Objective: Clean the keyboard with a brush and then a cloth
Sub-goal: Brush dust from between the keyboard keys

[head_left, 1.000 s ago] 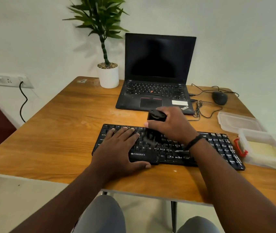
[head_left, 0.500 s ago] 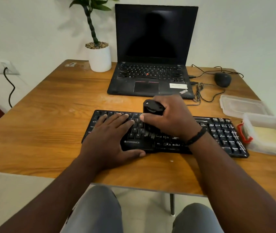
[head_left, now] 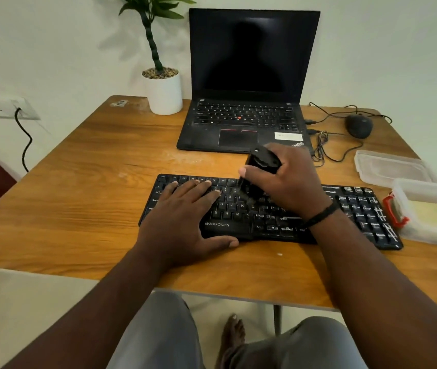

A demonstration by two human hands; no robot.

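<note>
Head view: the black brush (head_left: 261,171) is gripped in the curled right hand (head_left: 289,182); its bristles are blurred against the middle keys of the keyboard (head_left: 358,209). The left hand (head_left: 182,217) is laid flat, fingers straight, hiding the left keys. "ZEBRONICS" is read on the front edge. The keyboard lies on the wooden table (head_left: 78,195), before a "ThinkPad" laptop (head_left: 246,83).

A single wide-angle view from the person's head looks forward and steeply down across the bench (head_left: 78,209). Both forearms run up from the bottom edge, so the camera sits close above them, with the knees and a foot under the bench's near edge. The keyboard (head_left: 358,209) lies mid-frame and near; the laptop (head_left: 252,62) and plant (head_left: 162,89) stand farther off against the wall. Edges bend with the lens.
</note>
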